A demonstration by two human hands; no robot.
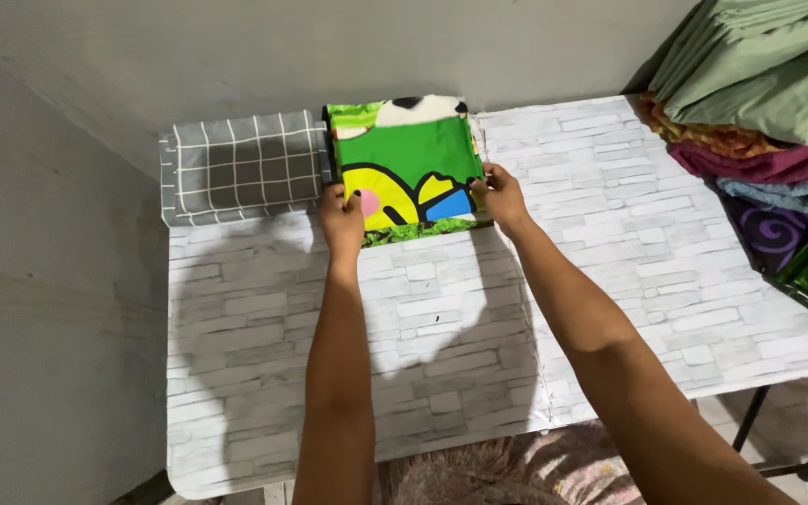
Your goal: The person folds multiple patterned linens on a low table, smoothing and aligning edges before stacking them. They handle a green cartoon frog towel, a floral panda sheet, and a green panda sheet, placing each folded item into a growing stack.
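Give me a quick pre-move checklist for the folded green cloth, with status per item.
1. Both hands on the cloth: left hand on its near left corner, right hand on its right edge. Ok.
2. Folded green cartoon-print cloth lies flat and square on the brick-pattern table. Ok.
3. Gap to the grey checked cloth: edges look to meet, overlap unclear. Cannot tell.
4. Table surface in front of the hands is bare. Ok.
5. Stack of folded fabrics at the right stands apart from the cloth. Ok.
6. Grip firmness: fingertips only visible. Cannot tell.
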